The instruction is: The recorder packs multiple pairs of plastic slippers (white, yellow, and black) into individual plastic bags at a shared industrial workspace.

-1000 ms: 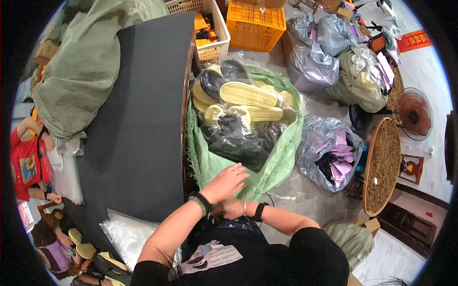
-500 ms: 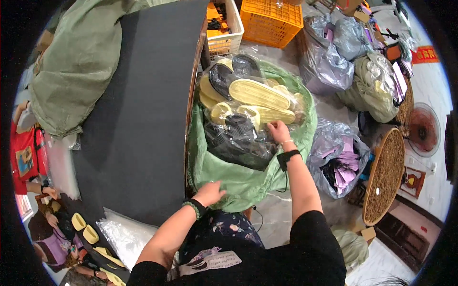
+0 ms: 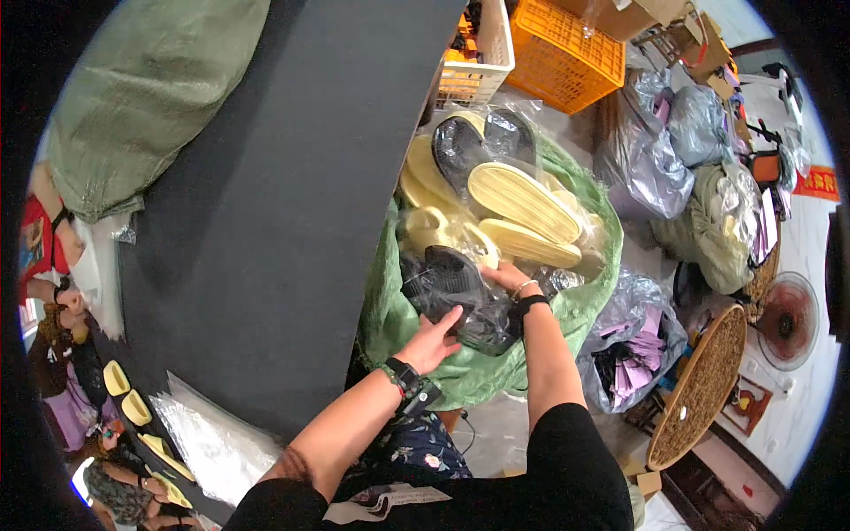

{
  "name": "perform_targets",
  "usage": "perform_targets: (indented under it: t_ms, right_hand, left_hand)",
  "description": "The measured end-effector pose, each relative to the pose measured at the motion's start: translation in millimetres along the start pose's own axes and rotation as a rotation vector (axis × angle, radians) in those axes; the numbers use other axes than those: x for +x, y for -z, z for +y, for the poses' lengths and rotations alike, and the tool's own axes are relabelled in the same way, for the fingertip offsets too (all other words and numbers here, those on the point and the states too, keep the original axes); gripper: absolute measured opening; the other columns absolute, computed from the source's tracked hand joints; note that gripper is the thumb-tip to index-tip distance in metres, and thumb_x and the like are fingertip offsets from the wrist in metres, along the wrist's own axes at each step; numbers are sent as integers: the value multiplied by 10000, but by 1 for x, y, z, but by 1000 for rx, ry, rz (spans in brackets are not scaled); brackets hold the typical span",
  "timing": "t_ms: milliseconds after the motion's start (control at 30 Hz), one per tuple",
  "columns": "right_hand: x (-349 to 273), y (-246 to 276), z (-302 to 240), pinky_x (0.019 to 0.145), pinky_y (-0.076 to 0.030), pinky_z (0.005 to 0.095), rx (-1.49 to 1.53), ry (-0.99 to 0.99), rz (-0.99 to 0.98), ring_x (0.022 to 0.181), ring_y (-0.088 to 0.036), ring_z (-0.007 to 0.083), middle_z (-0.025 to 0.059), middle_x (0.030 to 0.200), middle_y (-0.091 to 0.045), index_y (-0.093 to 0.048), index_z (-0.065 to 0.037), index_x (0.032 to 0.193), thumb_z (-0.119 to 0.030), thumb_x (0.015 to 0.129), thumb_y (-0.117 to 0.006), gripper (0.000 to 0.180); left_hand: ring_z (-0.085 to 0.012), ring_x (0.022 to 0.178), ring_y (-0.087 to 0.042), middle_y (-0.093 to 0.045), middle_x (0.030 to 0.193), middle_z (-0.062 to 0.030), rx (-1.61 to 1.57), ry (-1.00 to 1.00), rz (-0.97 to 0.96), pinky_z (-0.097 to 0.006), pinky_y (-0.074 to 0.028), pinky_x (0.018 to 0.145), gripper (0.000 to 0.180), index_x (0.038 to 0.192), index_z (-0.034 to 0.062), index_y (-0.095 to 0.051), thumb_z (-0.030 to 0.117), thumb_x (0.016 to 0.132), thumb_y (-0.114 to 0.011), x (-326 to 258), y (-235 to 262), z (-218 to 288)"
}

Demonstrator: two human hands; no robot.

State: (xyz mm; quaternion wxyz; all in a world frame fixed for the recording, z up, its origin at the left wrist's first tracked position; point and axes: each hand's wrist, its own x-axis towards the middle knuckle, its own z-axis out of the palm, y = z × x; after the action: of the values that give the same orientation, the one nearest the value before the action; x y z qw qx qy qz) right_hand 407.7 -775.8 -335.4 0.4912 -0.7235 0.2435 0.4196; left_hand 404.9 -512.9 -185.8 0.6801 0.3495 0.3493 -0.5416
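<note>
A big green woven sack (image 3: 496, 376) stands open beside the dark table, filled with bagged slippers. Pale yellow slippers (image 3: 521, 205) lie at its top and far side. A clear bag of black slippers (image 3: 456, 292) sits at the near side. My left hand (image 3: 431, 342) grips the near lower edge of that bag. My right hand (image 3: 509, 279) holds its upper right edge; a black band is on that wrist. Both hands are inside the sack's mouth.
A dark grey table (image 3: 274, 195) fills the left, with a green sack (image 3: 142, 97) lying on it and clear bags (image 3: 208, 438) and yellow slippers (image 3: 133, 407) at its near edge. Orange crate (image 3: 567, 53), white crate (image 3: 478, 53), plastic bags (image 3: 646, 168) and round woven trays (image 3: 699, 389) crowd the right.
Both hands have moved from the sack's near rim into its mouth; the right one reached in first, and now both hold the bag of black slippers.
</note>
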Motion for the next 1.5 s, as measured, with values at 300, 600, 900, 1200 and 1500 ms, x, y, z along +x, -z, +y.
perform_targets:
  t_ms: [300, 600, 900, 1200, 1500]
  right_hand:
    - [-57, -71, -5, 888, -422, 287, 525, 68, 52, 1014, -549, 153, 39, 1151, -613, -545, 7, 1246, -339, 883, -610, 505]
    - [-189, -77, 94, 833, -446, 316, 863, 115, 559, 951, -553, 139, 7, 1070, -608, -575, -124, 1196, -370, 942, -494, 363]
    - [-253, -46, 130, 857, -449, 325, 863, 404, 101, 980, -554, 161, 25, 1112, -597, -549, -90, 1225, -393, 956, -472, 412]
    - [-225, -142, -149, 885, -453, 335, 898, 560, -212, 1012, -556, 187, 45, 1159, -584, -519, -53, 1257, -419, 972, -448, 469]
    - [-231, -342, -404, 912, -457, 345, 1033, 559, -448, 1045, -558, 213, 65, 1207, -572, -489, -15, 1289, -446, 988, -424, 529]
  left_hand:
    - [-263, 1136, -533, -494, 1308, -52, -248, 85, 16, -534, -432, 912, 607, 1281, 248, -298, 287, 848, -722, 6, 17, -25]
    - [-226, 1356, -317, -254, 1505, -104, 109, 39, -399, -472, -253, 1115, 1133, 1396, 218, 351, 163, 889, -660, -95, -55, -36]
    - [-467, 1403, 66, 88, 1473, -384, 1004, -833, -600, -464, -35, 1151, 1280, 1357, -49, 332, 398, 787, -724, -290, -101, 1]
    - [-622, 1309, 155, 226, 1363, -484, 1129, -1488, 117, -512, -138, 1127, 1130, 1431, -25, 211, 295, 822, -686, -478, -40, -2]
    - [-623, 1338, -17, 40, 1488, -372, 1167, -1304, 1118, -668, -146, 1065, 957, 1516, 164, -97, 194, 774, -702, -418, 74, 65]
